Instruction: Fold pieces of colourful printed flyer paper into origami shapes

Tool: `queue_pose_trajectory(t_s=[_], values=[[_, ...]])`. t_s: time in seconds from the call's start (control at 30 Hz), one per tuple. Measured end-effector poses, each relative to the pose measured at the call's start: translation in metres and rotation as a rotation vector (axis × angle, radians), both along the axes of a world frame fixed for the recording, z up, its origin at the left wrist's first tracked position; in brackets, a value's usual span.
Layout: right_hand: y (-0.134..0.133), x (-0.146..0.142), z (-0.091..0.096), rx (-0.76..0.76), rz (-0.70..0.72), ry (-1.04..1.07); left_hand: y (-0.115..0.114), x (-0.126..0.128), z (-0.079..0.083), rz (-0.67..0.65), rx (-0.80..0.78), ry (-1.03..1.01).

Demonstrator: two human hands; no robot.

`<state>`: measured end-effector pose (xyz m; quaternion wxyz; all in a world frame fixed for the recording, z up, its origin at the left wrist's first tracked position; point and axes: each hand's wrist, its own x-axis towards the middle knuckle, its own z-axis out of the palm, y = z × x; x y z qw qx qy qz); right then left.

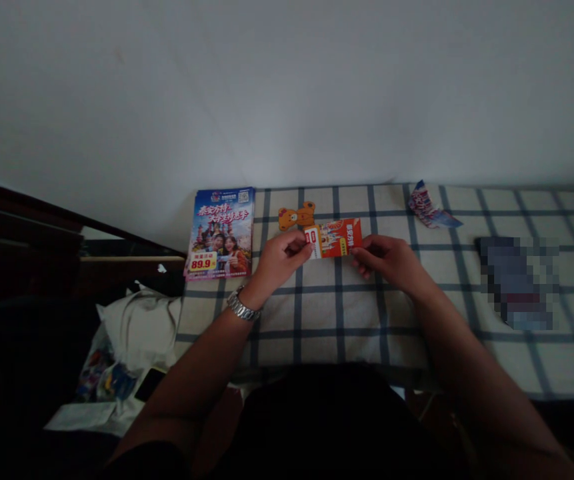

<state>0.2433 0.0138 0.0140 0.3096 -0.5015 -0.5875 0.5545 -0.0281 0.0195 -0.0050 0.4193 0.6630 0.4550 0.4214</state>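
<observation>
A small red, orange and white printed leaflet (334, 239) is stretched between my two hands above the checked cloth (317, 313). My left hand (289, 252), with a metal-band watch (243, 305) on the wrist, pinches the leaflet's white left end. Its red right end sits between the thumb and fingers of my right hand (384, 259). Just beyond the leaflet lies a brown teddy bear picture (297, 216), partly hidden behind it. To the left of my left hand rests a stack of blue and pink flyers (221, 233), the top one marked 89.9.
A crumpled or folded piece of colourful paper (431, 208) lies at the back right. Right of my arm is a dark object (511, 280), blurred out. A pale wall (287, 93) rises behind the table. White bags (139, 327) and a dark phone-like thing (150, 385) are lower left.
</observation>
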Motion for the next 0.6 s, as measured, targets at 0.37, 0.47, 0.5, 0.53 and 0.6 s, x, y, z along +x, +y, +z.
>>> queue_pose_trajectory(t_s=[0.37,0.47,0.5,0.53,0.6], values=[[0.0009,0.0034,0.0006,-0.039,0.014,0.025,0.0001,-0.0009,-0.0025,-0.047,-0.021,-0.001],[0.0008,0.0022,0.0018,0.025,-0.045,0.048,-0.0007,-0.0007,-0.0017,-0.107,-0.05,-0.019],[0.0008,0.0018,0.0022,0.045,-0.068,0.054,-0.0014,-0.0004,-0.0012,-0.13,-0.059,-0.023],[0.0009,0.0014,0.0024,0.061,-0.09,0.054,-0.0021,-0.0002,-0.0007,-0.146,-0.066,-0.024],[0.0013,0.0009,0.0022,0.081,-0.123,0.039,-0.0036,0.0003,-0.0003,-0.161,-0.076,-0.017]])
